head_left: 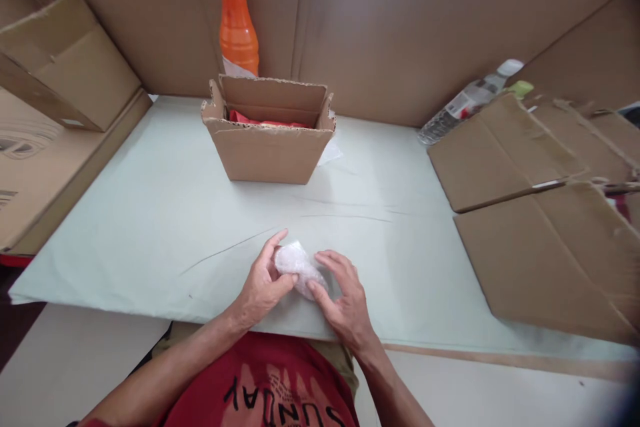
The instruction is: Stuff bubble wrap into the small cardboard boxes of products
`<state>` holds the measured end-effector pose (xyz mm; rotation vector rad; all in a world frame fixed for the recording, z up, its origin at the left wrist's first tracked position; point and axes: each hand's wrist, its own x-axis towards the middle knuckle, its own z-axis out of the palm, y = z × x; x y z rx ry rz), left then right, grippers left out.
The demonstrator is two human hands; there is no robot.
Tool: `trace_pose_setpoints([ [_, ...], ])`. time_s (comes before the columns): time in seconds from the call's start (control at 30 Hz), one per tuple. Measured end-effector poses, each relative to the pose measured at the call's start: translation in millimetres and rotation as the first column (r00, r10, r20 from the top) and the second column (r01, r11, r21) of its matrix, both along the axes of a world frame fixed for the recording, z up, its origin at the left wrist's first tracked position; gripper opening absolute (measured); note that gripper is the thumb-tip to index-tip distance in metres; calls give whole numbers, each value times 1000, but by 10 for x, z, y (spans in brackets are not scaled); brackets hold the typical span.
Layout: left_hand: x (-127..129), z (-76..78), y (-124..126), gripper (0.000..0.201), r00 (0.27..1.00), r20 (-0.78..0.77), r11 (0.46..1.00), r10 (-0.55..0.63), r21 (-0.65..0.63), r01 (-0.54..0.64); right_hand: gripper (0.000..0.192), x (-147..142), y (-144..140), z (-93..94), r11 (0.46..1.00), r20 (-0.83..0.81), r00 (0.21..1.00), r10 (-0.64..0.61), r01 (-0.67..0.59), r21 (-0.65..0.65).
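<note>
Our left hand holds the bubble-wrapped bundle between thumb and fingers, while our right hand curls about its right end, thumb touching it. The bundle thus sits between both hands, near the front edge of the tabletop. Beyond, toward the back edge, stands an open cardboard box, an orange-capped bottle behind it; cardboard cartons line the right edge.
</note>
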<state>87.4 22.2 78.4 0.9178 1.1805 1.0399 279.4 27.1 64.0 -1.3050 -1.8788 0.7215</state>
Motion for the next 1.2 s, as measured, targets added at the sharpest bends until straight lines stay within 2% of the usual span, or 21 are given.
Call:
trace_pose_setpoints([
  [0.03,-9,1,2,82,1000,-3,1000,-2,4,2,45,14,19,6,1000,-9,1000,11,-11,-1],
  [0.1,-26,-10,3,79,1000,6,1000,-22,15,21,60,31,65,15,989,-71,992,105,-112,-96],
  [0.17,-46,-40,2,76,999,21,999,-35,22,35,52,17,112,17,948,-138,971,197,-224,-226],
  [0.23,-89,-72,8,72,999,6,999,-39,31,39,37,-30,149,12,921,-159,965,208,-248,-301],
  [0.3,-176,-68,38,67,995,-92,995,-45,87,53,29,-86,176,8,928,-151,973,176,-215,-305],
  [0.37,-313,12,121,63,959,-282,968,-3,240,73,27,-120,205,14,937,-138,978,155,-190,-295],
  [0.4,-397,86,191,62,919,-390,932,60,352,88,27,-123,222,22,938,-128,981,149,-181,-295],
  [0.43,-484,181,284,62,861,-484,873,156,475,109,28,-116,243,35,940,-114,983,142,-170,-296],
  [0.47,-572,292,399,62,790,-548,793,277,595,135,28,-102,268,50,943,-98,986,135,-158,-294],
  [0.53,-728,529,679,62,626,-582,610,519,765,205,29,-65,322,91,953,-63,992,114,-127,-274],
  [0.6,-845,732,986,64,476,-548,479,687,835,270,29,-32,379,143,964,-25,995,92,-96,-248],
  [0.67,-921,850,1270,65,355,-526,427,772,845,322,28,-7,434,206,973,19,997,70,-65,-223],
  [0.73,-966,877,1490,62,274,-527,426,804,833,353,26,30,495,282,982,57,997,53,-42,-183],
  [0.77,-981,865,1568,60,260,-530,427,807,829,361,26,62,533,324,988,70,997,41,-30,-152],
  [0.8,-994,845,1619,57,268,-530,424,804,828,366,25,107,577,371,993,79,996,27,-18,-114],
  [0.87,-1016,803,1639,52,342,-515,388,786,842,375,24,232,687,487,1000,86,996,-11,13,-24],
  [0.93,-1037,786,1544,45,436,-503,345,746,852,394,25,372,817,649,996,76,995,-61,56,67],
  [1.0,-1061,797,1344,39,506,-506,320,699,853,412,26,469,945,875,983,45,993,-112,104,149],
  [1.1,-1107,830,912,37,553,-543,340,632,835,432,26,418,1096,1305,958,5,992,-129,123,258],
  [1.17,-1141,843,605,37,550,-579,375,602,813,446,22,242,1175,1594,942,51,997,-54,34,334],
  [1.2,-1157,845,466,36,545,-594,390,592,802,452,19,121,1215,1720,930,102,995,18,-54,362],
])
